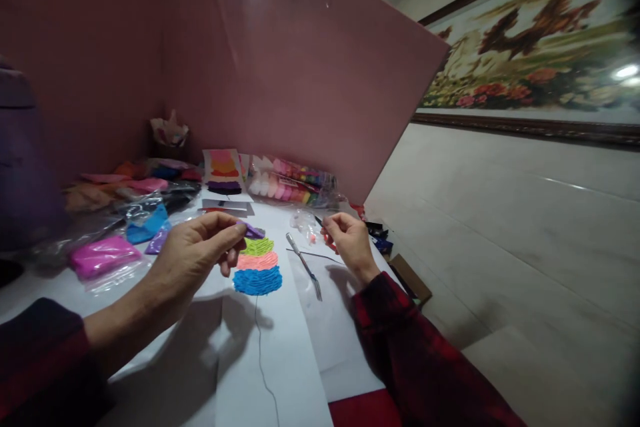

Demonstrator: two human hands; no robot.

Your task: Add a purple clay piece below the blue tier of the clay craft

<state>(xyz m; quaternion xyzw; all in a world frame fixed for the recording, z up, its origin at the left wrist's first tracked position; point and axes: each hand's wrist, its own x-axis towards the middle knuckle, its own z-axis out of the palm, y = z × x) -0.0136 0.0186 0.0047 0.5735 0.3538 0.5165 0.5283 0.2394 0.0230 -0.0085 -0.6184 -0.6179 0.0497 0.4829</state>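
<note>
My left hand pinches a small piece of purple clay between thumb and fingers, just above the far end of a striped clay shape. That shape has a textured yellow-green band, a peach band and a blue band on a white sheet. A thin dark line runs down the sheet from the blue band. To the right, my right hand is closed on what look like small scissors, with a dark tip and orange-red handles; the fingers partly hide them. Between the hands lies a metal fork.
A thin dark strip lies beside the fork. On the left are bagged pink clay and blue clay. Behind are a striped sample picture and a bag of coloured clay, before a pink panel.
</note>
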